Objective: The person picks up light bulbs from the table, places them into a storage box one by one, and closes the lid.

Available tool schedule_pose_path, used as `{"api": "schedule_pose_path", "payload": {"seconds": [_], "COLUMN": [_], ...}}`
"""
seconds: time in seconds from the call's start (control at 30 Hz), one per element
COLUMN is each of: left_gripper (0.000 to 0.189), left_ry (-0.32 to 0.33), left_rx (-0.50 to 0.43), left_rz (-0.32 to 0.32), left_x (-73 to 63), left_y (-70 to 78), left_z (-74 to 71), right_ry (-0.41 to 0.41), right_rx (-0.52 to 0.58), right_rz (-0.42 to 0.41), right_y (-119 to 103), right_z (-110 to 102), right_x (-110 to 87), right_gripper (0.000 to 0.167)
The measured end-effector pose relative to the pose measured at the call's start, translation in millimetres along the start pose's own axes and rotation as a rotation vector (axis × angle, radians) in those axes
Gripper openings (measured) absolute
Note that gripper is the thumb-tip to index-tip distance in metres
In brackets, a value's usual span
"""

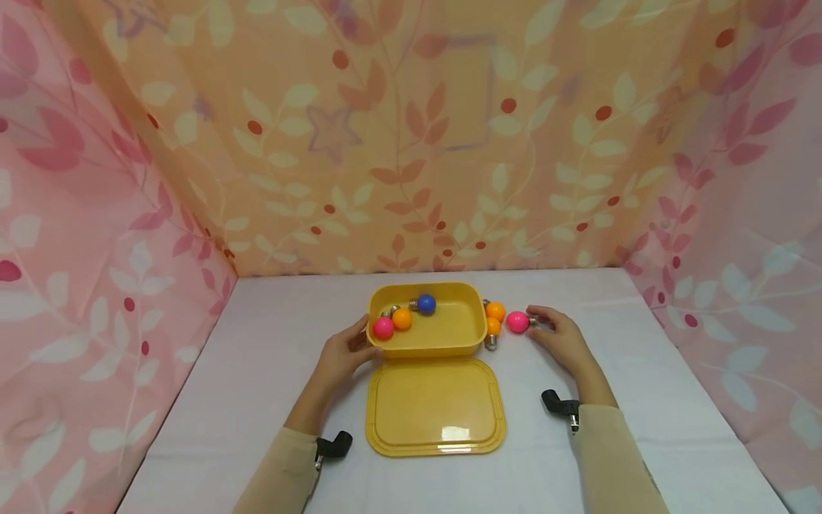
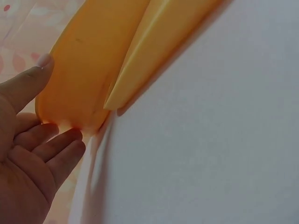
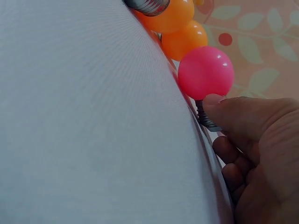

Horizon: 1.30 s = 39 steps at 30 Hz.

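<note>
My left hand (image 1: 343, 353) holds the left end of a yellow plastic box (image 1: 449, 351), thumb on its front wall and fingertips against the end wall (image 2: 88, 65). Inside the box lie a pink light bulb (image 1: 383, 328), an orange bulb (image 1: 402, 318) and a blue bulb (image 1: 427, 304). To the right of the box, my right hand (image 1: 565, 341) has thumb and fingers around the metal screw base of another pink light bulb (image 1: 517, 321). In the right wrist view the thumb covers part of that pink bulb's base (image 3: 208, 117).
Two orange bulbs (image 1: 495, 311) (image 1: 492, 327) lie against the box's right wall, beside the pink one. A yellow lid (image 1: 437, 407) lies flat in front of the box on the white tablecloth (image 1: 257, 357). Patterned cloth walls (image 1: 398, 178) enclose the table.
</note>
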<state>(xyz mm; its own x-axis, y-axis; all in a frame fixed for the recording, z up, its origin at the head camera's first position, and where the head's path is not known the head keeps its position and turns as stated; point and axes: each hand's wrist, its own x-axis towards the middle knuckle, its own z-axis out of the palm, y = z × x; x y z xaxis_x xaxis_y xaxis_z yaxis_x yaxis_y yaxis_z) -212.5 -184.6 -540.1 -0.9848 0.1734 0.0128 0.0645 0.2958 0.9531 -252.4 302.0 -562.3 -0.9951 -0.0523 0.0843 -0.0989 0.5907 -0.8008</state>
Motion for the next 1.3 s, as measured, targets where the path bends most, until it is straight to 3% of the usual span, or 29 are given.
{"api": "schedule_pose_path", "payload": {"seconds": [0.5,0.7,1.03,1.3], "left_gripper": [0.079,0.078,0.078,0.076], "left_ry": [0.054,0.083,0.092,0.081], "left_rx": [-0.116,-0.085,-0.056,-0.073], "left_rz": [0.037,0.074,0.104,0.103], "left_x": [-7.2,-8.1,-4.8,-2.1], "left_y": [-17.5,-24.2,-17.0,-20.6], "left_z": [9.8,11.0,12.7,10.4], "right_ry": [0.019,0.028,0.122,0.139], "right_rx": [-0.039,-0.060,-0.078,-0.018], "right_rz": [0.017,0.038,0.015,0.047], "right_y": [-1.2,-3.6,0.3,-3.3], "right_z": [1.0,1.2,-3.7,-3.1], "right_x": [-3.6,-5.3,-3.5,-4.2], "right_gripper": [0.042,0.041,0.042,0.045]}}
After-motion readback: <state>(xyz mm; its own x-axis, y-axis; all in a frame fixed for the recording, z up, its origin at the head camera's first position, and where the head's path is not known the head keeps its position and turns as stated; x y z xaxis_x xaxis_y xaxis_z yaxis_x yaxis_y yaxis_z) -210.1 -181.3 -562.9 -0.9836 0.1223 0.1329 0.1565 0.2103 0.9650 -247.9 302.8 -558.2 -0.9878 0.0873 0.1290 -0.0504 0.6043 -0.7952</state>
